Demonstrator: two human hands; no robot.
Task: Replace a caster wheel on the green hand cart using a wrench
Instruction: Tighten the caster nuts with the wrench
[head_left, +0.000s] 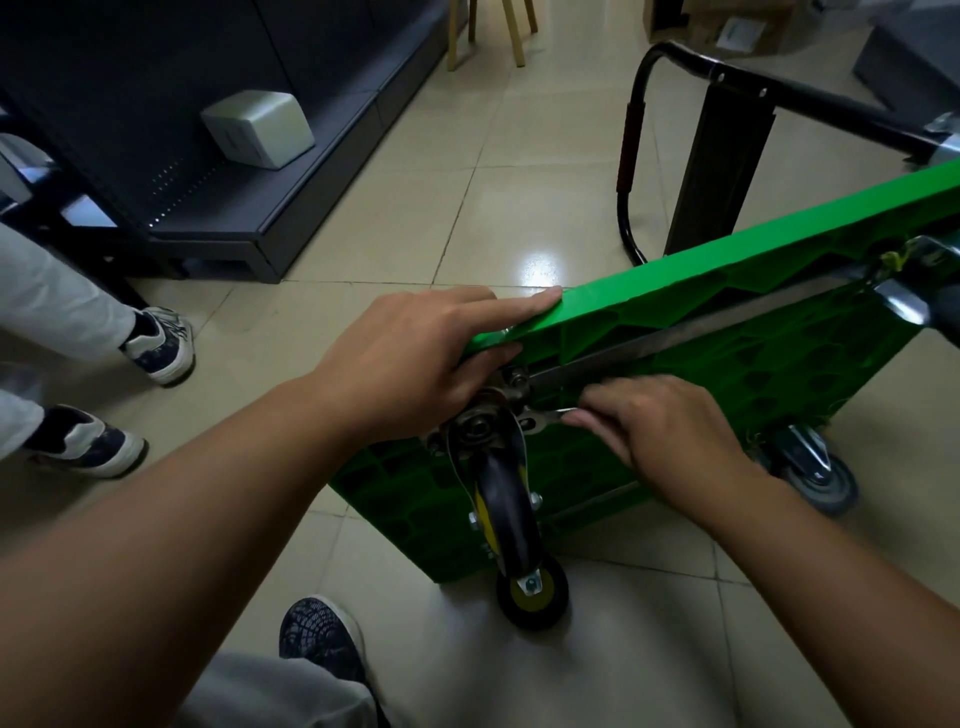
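The green hand cart (727, 322) stands on its long edge on the tiled floor (363, 249), with the ribbed underside turned to you. The caster wheel (506, 499) you work on sits at the near corner, with its mounting plate (519, 415) against the green plastic. A second caster (815, 473) is at the right, well apart.

Your left hand (415, 358) grips the top corner of the cart. The index finger lies straight along the upper edge, and the other fingers curl over the corner just above the plate. Your right hand (660, 431) pinches the handle of the wrench (553, 414) between thumb and fingers, and the wrench head is at the plate. I cannot tell if it sits fully on a nut, because this part is small and dark.

I judge that the step is to turn one fastener of the plate. Before you pull, seat the wrench head completely, because a half-seated head may slip and round the nut. A full grip further back on the handle would give more force than a pinch. Press down with the left hand so the cart does not tip, use short strokes, and mind your knuckles near the ribs.
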